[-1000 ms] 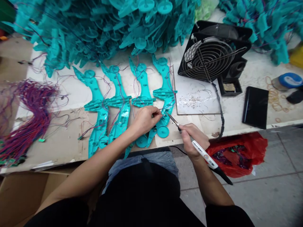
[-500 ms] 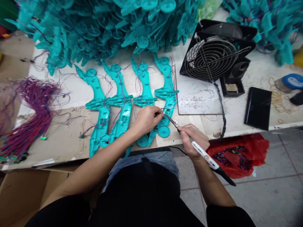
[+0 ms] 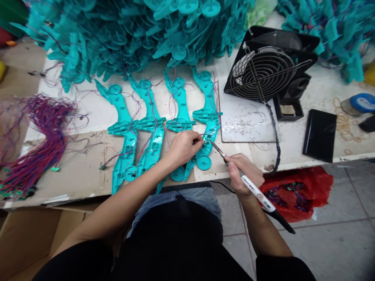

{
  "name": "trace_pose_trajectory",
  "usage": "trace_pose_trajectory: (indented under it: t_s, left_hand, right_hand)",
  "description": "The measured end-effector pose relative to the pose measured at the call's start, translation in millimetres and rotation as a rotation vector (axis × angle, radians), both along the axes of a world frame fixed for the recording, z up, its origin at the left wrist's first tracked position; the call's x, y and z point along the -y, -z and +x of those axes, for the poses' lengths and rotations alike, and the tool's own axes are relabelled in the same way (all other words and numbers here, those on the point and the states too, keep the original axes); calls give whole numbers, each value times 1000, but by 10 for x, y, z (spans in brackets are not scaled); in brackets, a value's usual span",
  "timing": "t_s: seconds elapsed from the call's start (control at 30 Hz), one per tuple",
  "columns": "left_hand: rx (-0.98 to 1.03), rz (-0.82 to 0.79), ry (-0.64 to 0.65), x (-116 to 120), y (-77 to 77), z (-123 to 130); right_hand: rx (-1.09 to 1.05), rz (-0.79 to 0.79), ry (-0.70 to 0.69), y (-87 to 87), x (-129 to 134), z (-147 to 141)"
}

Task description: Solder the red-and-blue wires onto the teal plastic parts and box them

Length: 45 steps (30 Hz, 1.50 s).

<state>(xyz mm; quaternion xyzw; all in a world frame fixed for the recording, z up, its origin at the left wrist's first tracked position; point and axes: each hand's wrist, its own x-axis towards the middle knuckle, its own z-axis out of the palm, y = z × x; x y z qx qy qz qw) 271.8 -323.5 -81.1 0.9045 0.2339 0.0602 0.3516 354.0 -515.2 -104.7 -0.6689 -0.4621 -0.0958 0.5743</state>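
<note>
Your left hand (image 3: 183, 148) is pinching, contents unclear; your right hand (image 3: 246, 175), gripping the soldering iron (image 3: 254, 190), should be avoiding the left

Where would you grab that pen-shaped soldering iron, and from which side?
I'd grip the front of its white handle, coming from the person's right, as the right hand does. The handle is thick and slants down to that side, while the slim metal tip points away, toward the turquoise part. That tip may be hot, so fingers should probably stay behind it.
</note>
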Motion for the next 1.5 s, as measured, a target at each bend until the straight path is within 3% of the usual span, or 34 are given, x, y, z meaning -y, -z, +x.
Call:
trace_pose_trajectory:
  t_s: [0.17,0.33,0.5,0.77,1.33,1.5]
  left_hand:
    - [-19,-26,9,-1,-11,-1]
    - [10,-38,22,-4,8,-6]
    - [12,-39,19,3,8,-7]
    - [8,-18,4,7,5,1]
    - [-5,-29,15,-8,16,-3]
    - [3,-28,12,-7,18,-2]
  right_hand:
    - [-85,21,71,105,32,15]
    - [-160,92,54,191,2,54]
    - [-154,-74,75,115,-40,90]
    - [-16,-91,38,-61,-34,-23]
    - [-15,-82,6,-59,-46,-79]
    - [26,-48,78,-33,-3,-39]
